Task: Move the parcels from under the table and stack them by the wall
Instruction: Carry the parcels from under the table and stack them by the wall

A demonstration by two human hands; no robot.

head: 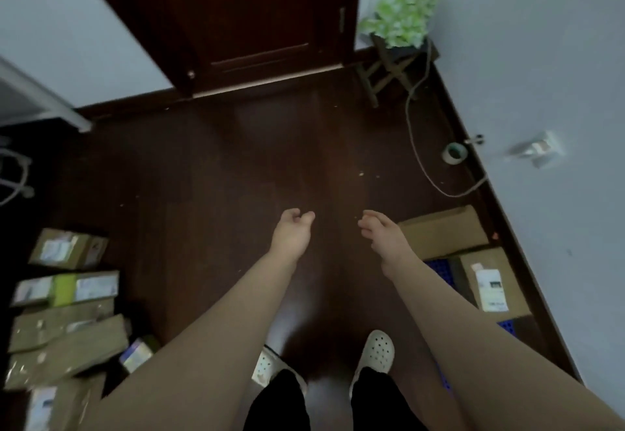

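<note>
Both arms reach fwd over the dark glossy wood floor. Left hand and right hand hang w/ fingers loosely curled, thumbs near fingertips, holding nothing, apart from each other and touching no box.

Parcels in two groups:
- Left pile, at the floor's left edge below the white table edge: brown cardboard boxes, mostly rectangular, some w/ white shipping labels and shiny clear tape. Top one is a squat box; next a long narrow box w/ a lime-green band; below that flat, creased cartons lying crooked, overlapping; a small white-blue packet at the pile's right side. Motion blur, so label text can't be read.
- By the right wall: plain matte cardboard box, no label showing, and just beside it, nearer the camera, a labelled box w/ a white sticker on top. Both sit side by side along the skirting, on a blue perforated plastic panel.

Rest: dark wood door ahead; leafy green plant on a small slatted wooden stand in the corner; a thin cord snaking over the floor; a tape roll near the skirting; a white wall socket. White perforated clogs and black trouser legs at bottom.
</note>
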